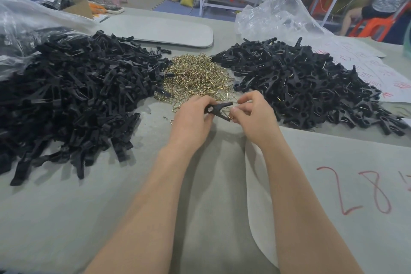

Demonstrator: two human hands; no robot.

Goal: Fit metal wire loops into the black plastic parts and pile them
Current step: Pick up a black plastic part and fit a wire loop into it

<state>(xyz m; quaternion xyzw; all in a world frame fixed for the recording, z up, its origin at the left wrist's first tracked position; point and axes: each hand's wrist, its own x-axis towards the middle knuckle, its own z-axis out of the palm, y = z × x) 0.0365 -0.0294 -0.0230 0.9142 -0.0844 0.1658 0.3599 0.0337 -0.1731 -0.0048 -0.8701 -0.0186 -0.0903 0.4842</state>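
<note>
Head view: two hands met over one black plastic part (217,110), just in front of the heap of wire loops (195,73).

The left hand (195,115) had its fingers curled round the part's rear end, probably to steady it so that its forked end faced the other hand. The right hand (252,114) pinched a single wire loop (231,115) between thumb and fingertips against that fork, apparently to seat it. Bare parts lay heaped in the left pile (77,95), and parts showing glints of wire lay in the right pile (300,82), so stock and finished work sat within reach on the table (133,207).
</note>
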